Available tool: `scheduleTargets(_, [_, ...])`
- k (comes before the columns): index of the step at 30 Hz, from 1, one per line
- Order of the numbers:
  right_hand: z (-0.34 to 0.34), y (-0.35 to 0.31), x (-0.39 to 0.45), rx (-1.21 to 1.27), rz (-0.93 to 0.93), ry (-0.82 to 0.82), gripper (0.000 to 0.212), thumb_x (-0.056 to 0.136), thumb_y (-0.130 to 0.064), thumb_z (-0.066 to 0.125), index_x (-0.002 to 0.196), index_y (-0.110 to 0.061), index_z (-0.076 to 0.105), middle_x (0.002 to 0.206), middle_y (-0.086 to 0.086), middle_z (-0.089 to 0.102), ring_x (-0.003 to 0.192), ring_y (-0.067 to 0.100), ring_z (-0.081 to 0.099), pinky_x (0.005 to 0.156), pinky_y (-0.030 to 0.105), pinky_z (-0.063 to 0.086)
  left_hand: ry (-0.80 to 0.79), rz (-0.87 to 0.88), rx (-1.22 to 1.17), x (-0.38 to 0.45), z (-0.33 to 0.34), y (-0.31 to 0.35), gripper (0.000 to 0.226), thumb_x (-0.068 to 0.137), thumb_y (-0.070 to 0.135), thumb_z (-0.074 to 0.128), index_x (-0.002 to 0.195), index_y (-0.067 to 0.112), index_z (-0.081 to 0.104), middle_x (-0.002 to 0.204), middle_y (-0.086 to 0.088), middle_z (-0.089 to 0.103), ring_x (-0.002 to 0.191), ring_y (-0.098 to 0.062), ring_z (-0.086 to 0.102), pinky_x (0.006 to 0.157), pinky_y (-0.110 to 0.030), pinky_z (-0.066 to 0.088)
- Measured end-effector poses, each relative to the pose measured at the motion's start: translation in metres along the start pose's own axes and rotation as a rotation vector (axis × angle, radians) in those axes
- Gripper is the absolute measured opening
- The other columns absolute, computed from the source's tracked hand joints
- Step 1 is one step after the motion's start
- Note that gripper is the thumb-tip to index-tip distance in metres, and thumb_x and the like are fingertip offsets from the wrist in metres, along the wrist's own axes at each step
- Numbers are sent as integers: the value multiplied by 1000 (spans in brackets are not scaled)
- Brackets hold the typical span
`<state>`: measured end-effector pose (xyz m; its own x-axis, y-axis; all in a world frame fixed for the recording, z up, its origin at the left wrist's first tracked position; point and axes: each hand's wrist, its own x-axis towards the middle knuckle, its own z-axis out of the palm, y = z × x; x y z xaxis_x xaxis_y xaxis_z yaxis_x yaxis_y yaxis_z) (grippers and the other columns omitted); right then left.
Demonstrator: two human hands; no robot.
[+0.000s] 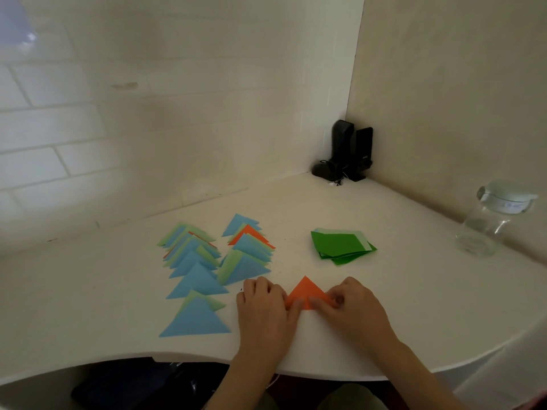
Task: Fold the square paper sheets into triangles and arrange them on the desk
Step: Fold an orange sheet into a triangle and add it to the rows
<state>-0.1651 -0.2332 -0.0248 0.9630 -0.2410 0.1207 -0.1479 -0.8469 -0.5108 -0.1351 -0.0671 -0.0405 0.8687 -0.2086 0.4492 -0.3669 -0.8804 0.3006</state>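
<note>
**Creasing an orange sheet near the front of the desk**

The white desk (384, 220) fills the lower half of the frame, running back into a corner where dark speakers (352, 152) stand. At the right edge sits a clear glass jar (488, 223).

Left of centre, two rows of folded triangles (207, 261), mostly blue with some pale green and orange showing, lie overlapped and pointing toward the wall. Right of centre, well apart from them, is a loose stack of green square sheets (340, 245), not yet folded.

Low in the middle, the orange sheet (306, 291) lies on the desk already doubled into a triangle, tip pointing away. The left hand (263, 309) presses on its left corner with fingers bent over the paper, and the right hand (352, 306) pinches or presses its right corner; the exact hold there is hard to tell.

The step in hand looks like sharpening the crease along the bottom edge. Next would likely be sliding this triangle left to join a row, which calls for keeping the overlap even, then taking a green square.
</note>
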Motion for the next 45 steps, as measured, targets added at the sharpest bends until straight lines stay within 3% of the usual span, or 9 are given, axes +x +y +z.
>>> scheduleTargets(4, [3,-2,-1,-56,16,33,43,74,-70,56,74,-27,64,81,-10,48,73,7,52,68,23,45,14,-42,96,-1,-1,7,48,78,60,39,63,19,61,73,0,54,76,-22,50,61,-38,44])
scheduleTargets(8, [1,-4,1,-70,23,6,39,74,-69,57,75,-29,56,83,-11,49,74,6,51,65,21,42,-9,-50,89,1,4,3,46,78,60,38,64,23,61,75,2,54,78,-21,50,62,-36,42])
scheduleTargets(14, [-9,2,8,98,56,-75,32,74,-44,72,75,-29,44,76,-10,55,70,6,51,62,25,42,-60,-71,-67,2,1,-8,26,84,52,58,76,27,58,91,7,52,95,-17,43,75,-29,28])
scheduleTargets(18, [-14,7,10,198,45,-117,30,74,-30,76,75,-23,47,74,-8,59,64,4,50,60,17,42,-125,-74,-113,4,-8,-13,20,87,49,56,87,29,55,98,11,50,100,-13,40,81,-28,34])
scheduleTargets(25, [-19,12,2,308,-14,-80,23,75,-14,75,73,-16,53,64,-9,53,53,1,43,54,7,37,-143,-85,-321,5,-10,-24,17,81,22,70,86,29,56,89,11,56,91,-15,50,80,-21,32])
scheduleTargets(30, [-18,10,-1,305,-24,-60,24,76,-13,73,69,-19,52,62,-9,50,53,2,42,54,6,36,-124,-32,-233,-1,-13,2,24,87,2,54,106,17,59,106,1,52,102,-17,43,80,-20,33])
scheduleTargets(34, [-17,10,-1,292,-31,-50,25,77,-13,73,67,-21,51,62,-10,49,54,2,43,55,7,37,-87,-19,-59,-2,-9,32,18,82,14,65,99,15,59,98,-6,53,89,-24,48,69,-31,42])
scheduleTargets(39, [-17,10,0,276,-39,-51,28,78,-13,72,64,-25,50,61,-12,48,55,3,44,57,8,38,-232,-131,-42,11,-12,37,32,93,26,52,123,18,43,121,-7,42,107,-25,43,84,-30,38])
scheduleTargets(45, [-21,10,1,281,-24,-90,21,77,-16,73,67,-23,56,61,-12,51,54,1,44,52,5,36,-296,-120,-308,21,-12,20,31,88,11,57,116,23,51,95,2,59,88,-15,56,77,-29,46])
